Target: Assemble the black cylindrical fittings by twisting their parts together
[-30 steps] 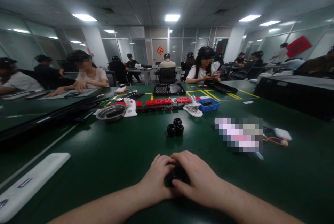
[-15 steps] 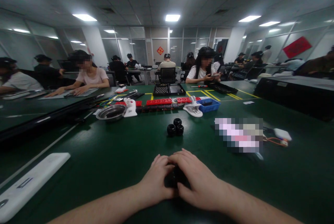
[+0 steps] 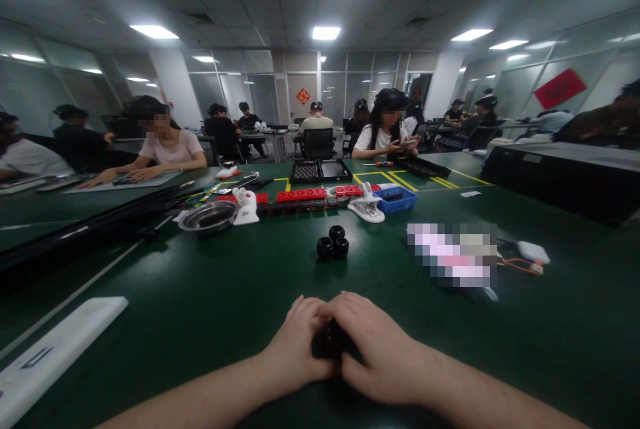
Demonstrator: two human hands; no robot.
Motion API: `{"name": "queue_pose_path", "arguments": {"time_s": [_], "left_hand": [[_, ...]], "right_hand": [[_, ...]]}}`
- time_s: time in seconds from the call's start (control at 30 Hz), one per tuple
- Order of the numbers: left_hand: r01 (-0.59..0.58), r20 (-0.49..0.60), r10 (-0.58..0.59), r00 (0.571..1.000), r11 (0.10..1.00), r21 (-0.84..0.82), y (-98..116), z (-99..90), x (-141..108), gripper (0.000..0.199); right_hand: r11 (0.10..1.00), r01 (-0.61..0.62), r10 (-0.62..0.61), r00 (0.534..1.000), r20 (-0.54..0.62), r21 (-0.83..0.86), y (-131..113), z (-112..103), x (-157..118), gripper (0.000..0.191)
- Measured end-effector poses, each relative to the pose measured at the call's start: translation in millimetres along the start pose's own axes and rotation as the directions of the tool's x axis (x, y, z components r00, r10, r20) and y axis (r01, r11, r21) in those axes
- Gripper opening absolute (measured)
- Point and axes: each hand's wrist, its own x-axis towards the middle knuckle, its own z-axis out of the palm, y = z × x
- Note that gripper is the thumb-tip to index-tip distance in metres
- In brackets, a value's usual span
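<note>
Both of my hands curl around a black object (image 3: 334, 337) low in the middle of the view. It is mostly hidden, dark and slightly shiny, and I cannot make out its kind. My left hand (image 3: 296, 341) closes on it from the left, and my right hand (image 3: 376, 347) covers it from the right and above. The fingertips of the two hands meet at the top. Just beyond them, three small black wheels with chunky tyres (image 3: 325, 248) stand close together on the green table (image 3: 240, 295).
Across the table lie a steel bowl (image 3: 207, 219), white clamps (image 3: 367, 207), red strips (image 3: 307, 194) and a blue bin (image 3: 399, 200). A long white piece (image 3: 65, 355) is at left; a blurred pink item (image 3: 450, 255) at right. People (image 3: 170, 142) sit opposite.
My hands stay closed together around the black object, with only a slight shift in the fingers. The whole view has moved a little, and the three wheels stay put.
</note>
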Motion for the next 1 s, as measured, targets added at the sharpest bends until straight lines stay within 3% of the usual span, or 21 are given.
{"name": "queue_pose_path", "arguments": {"time_s": [0.23,0.3,0.4,0.53,0.67,0.77,0.9,1.0], "left_hand": [[-0.021,0.002,0.021,1.0,0.999,0.025,-2.0,1.0,0.9,0.044],[-0.022,-0.001,0.022,1.0,0.999,0.028,-2.6,1.9,1.3,0.043],[-0.013,-0.011,0.013,1.0,1.0,0.011,-1.6,1.8,1.2,0.044],[-0.004,-0.003,0.004,1.0,1.0,0.007,-0.2,0.6,0.9,0.042],[-0.017,0.001,0.017,1.0,1.0,0.025,-0.7,-0.1,1.1,0.045],[-0.022,0.004,0.022,1.0,0.999,0.023,-1.3,0.2,1.0,0.042],[-0.018,-0.02,0.018,1.0,1.0,0.014,-4.1,3.5,0.2,0.045],[-0.005,-0.043,0.006,0.999,1.0,0.008,-5.3,4.8,-0.2,0.05]], "right_hand": [[0.952,-0.224,0.203,0.972,-0.117,-0.208,5.8,5.6,2.4,0.029],[0.938,-0.23,0.211,0.972,-0.102,-0.258,5.6,5.5,3.0,0.026],[0.963,-0.139,0.136,0.99,-0.028,-0.229,1.8,2.4,2.2,0.014],[0.996,-0.03,0.032,0.999,0.022,-0.088,-2.7,-1.0,-0.1,0.029],[0.976,-0.179,0.171,0.982,-0.075,-0.127,0.7,1.7,0.6,0.021],[0.951,-0.233,0.224,0.972,-0.065,-0.204,4.2,3.5,2.5,0.028],[0.979,-0.09,0.095,0.995,0.019,-0.183,1.3,1.7,2.5,0.019],[0.994,0.013,-0.008,0.999,0.042,-0.109,-2.8,0.3,0.8,0.032]]}}
